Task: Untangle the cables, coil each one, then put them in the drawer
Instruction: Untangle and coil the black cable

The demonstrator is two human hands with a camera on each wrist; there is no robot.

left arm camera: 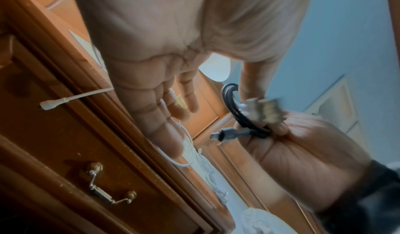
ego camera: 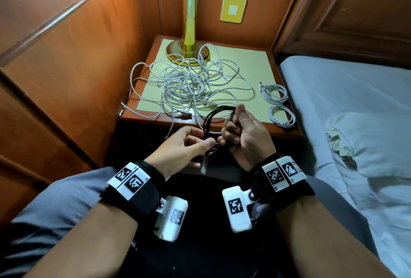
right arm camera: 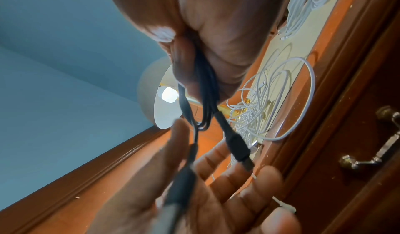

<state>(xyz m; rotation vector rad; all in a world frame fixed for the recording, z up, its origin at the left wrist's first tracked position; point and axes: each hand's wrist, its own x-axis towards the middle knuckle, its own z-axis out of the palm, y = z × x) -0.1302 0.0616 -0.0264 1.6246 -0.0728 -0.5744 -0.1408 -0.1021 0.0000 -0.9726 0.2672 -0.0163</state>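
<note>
My right hand (ego camera: 233, 132) grips a black cable (ego camera: 210, 117), wound into a small coil, in front of the nightstand (ego camera: 287, 132). In the right wrist view the strands (right arm camera: 207, 87) run through its closed fingers, and both plugs hang below. My left hand (ego camera: 201, 142) is beside it with straight fingers, its thumb touching the cable's loose end (left arm camera: 238, 116). A USB plug (ego camera: 203, 166) dangles under the hands. A tangle of white cables (ego camera: 189, 84) covers the nightstand top. Two coiled white cables (ego camera: 274, 93) (ego camera: 282, 116) lie at its right edge. The drawer (left arm camera: 108, 186) under the top is closed.
A brass lamp (ego camera: 189, 21) stands at the back of the nightstand, its base among the white cables. A bed with grey sheet (ego camera: 344, 99) lies close on the right. Wood panelling (ego camera: 66, 66) closes the left side. White cable ends hang over the nightstand's front edge.
</note>
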